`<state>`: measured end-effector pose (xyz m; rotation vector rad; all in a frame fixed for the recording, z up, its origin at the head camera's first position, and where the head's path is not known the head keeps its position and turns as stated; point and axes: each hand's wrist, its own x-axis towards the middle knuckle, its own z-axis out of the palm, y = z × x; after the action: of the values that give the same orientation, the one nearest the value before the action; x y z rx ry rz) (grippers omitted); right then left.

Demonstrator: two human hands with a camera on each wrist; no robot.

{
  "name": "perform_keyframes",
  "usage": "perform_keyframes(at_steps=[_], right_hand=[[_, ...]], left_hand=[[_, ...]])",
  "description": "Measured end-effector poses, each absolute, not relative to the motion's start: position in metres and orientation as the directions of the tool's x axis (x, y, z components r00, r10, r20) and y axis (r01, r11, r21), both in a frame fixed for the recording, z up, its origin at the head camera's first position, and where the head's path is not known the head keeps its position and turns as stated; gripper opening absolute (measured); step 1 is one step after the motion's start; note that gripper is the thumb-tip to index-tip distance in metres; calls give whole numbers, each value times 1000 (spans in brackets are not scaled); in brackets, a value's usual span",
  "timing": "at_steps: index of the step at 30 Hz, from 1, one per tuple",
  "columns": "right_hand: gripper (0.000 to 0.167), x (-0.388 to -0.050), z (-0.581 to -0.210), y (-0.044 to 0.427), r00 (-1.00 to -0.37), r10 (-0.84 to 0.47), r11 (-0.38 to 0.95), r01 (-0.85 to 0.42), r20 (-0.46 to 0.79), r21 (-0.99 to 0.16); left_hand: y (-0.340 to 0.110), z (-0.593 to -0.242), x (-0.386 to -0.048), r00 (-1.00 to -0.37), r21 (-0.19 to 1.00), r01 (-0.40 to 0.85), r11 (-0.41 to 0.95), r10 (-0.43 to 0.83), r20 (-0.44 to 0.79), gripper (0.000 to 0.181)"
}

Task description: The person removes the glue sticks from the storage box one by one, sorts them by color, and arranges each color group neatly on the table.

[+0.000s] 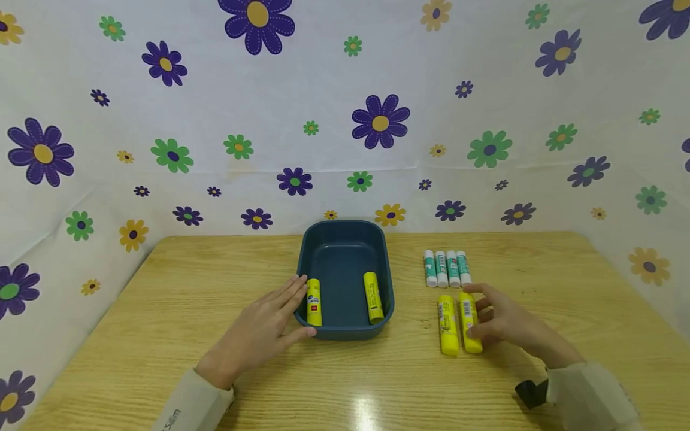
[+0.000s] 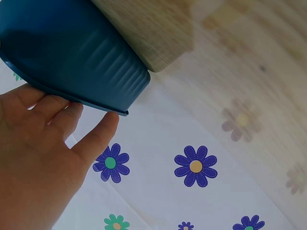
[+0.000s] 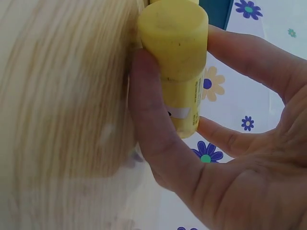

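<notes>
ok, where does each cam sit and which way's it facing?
Head: on the head, facing forward-down at the table; left hand and right hand show.
Left: on the left wrist, facing the blue bin; left hand shows.
Right: on the right wrist, facing the pinched yellow glue stick; right hand shows.
Head and left share the bin.

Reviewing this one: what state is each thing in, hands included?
Blue bin: upright
Yellow sticks in bin: near opposite side walls
Left yellow table stick: lying, untouched
Right yellow table stick: pinched
Green-and-white sticks: four, lying in a row
Left hand: touching the bin's rim
Right hand: pinching the right yellow table stick
</notes>
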<state>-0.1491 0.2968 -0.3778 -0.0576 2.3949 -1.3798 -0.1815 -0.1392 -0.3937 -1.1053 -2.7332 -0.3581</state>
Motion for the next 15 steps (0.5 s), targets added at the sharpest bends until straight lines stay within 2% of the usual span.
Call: perform_keyframes(at_steps=[15], right_hand=[[83,-152,-379,290,-920,-193,583,172,-341,-794]], left_hand=[[-139,-393,-181,-710,159,701,695,661,243,82]])
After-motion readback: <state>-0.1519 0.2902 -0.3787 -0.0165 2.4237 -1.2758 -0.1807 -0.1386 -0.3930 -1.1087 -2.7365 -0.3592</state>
